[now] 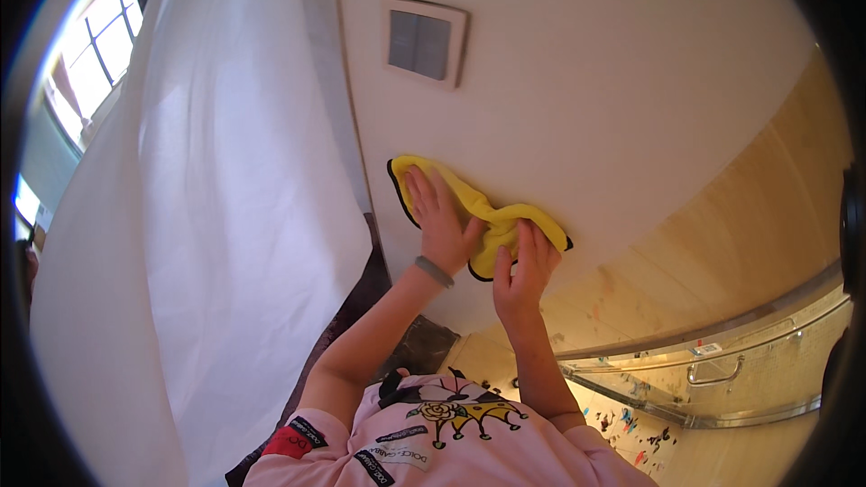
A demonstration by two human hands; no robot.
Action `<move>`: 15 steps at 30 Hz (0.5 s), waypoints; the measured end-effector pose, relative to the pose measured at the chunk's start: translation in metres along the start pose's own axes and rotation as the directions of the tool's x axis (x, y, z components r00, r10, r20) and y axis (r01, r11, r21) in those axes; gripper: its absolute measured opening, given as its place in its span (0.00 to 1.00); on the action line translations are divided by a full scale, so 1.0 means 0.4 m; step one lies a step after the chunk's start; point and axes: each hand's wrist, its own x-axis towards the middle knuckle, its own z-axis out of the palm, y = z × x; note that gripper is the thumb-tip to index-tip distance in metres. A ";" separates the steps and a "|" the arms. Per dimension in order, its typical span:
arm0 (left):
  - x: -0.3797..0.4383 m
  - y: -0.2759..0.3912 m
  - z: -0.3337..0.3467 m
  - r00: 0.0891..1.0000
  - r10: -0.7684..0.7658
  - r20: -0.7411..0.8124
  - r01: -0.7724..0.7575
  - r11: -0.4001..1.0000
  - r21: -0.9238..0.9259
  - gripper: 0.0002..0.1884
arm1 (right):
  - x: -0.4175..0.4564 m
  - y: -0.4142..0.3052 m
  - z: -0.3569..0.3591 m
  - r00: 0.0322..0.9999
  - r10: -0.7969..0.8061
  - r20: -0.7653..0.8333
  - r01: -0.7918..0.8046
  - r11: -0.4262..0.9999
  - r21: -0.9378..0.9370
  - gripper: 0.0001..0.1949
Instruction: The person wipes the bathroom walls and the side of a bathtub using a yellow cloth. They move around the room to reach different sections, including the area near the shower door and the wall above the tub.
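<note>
A yellow cloth [497, 216] with black edging lies bunched against the pale wall [595, 95]. My left hand [443, 223] presses on its left half, fingers spread and pointing up; a grey band circles that wrist. On the cloth's right half rests my right hand [528, 270], with its fingertips on the fabric; whether they grip it cannot be told. Above both hands, a square wall switch [423, 40] with a light frame and grey panels is mounted on the wall.
A long white curtain [230, 216] hangs close on the left, with a barred window [101, 34] beyond. At the lower right are a curved glass panel with a metal handle [716, 375] and a tiled floor [632, 436] with small scattered dark and coloured bits.
</note>
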 end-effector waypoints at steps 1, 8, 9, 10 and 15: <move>-0.007 0.023 0.006 1.000 0.024 0.007 -0.024 1.000 0.009 0.46 | -0.006 0.008 -0.014 1.000 0.009 -0.023 -0.009 1.000 -0.012 0.23; -0.046 0.217 0.027 0.980 0.155 0.128 -0.157 0.988 0.005 0.44 | -0.014 0.079 -0.112 0.964 0.006 -0.266 -0.022 0.998 -0.059 0.24; -0.048 0.239 0.030 0.972 0.196 0.128 -0.199 0.980 0.014 0.43 | -0.007 0.087 -0.126 0.954 -0.012 -0.301 -0.009 0.998 -0.067 0.24; -0.049 0.260 0.034 0.963 0.236 0.128 -0.240 0.970 0.022 0.42 | 0.013 0.100 -0.136 0.934 -0.039 -0.356 0.016 0.998 -0.068 0.25; -0.042 0.312 0.086 0.931 0.365 0.016 -0.366 0.930 0.042 0.40 | 0.076 0.123 -0.170 0.936 0.278 -0.217 -0.089 0.780 0.619 0.28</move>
